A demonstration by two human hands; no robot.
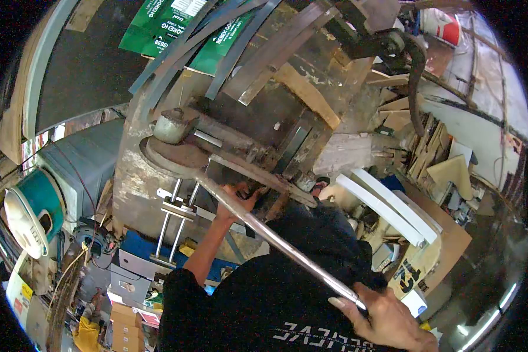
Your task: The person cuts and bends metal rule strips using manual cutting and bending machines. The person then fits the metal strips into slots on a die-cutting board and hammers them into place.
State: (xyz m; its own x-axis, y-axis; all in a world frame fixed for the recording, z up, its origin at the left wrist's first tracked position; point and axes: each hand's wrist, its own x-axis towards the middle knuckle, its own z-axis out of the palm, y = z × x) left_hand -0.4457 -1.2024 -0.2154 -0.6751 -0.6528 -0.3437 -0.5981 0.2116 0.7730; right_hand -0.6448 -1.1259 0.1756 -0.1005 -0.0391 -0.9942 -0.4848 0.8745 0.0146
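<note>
My right hand point(387, 317) is closed round the near end of a long, shiny metal lever bar point(287, 246). The bar runs diagonally up to a worn round steel plate point(173, 157), which has a stout metal post point(175, 126) on it. Beyond the bar, my left hand point(240, 196) reaches in with curled fingers by a dark metal part; what it grips is partly hidden. A flat metal arm point(258, 176) extends right from the plate. Below the plate sits a frame of two bright rods point(173, 226) with a crosspiece.
Curved metal strips point(217, 41) lie over green printed sheets point(152, 26) at the top. A dark curved hook point(415, 88) hangs upper right. White angled strips point(387, 211) and scrap wood point(431, 146) are on the right. Left are a green-and-white drum point(38, 211) and a grey cabinet point(79, 164).
</note>
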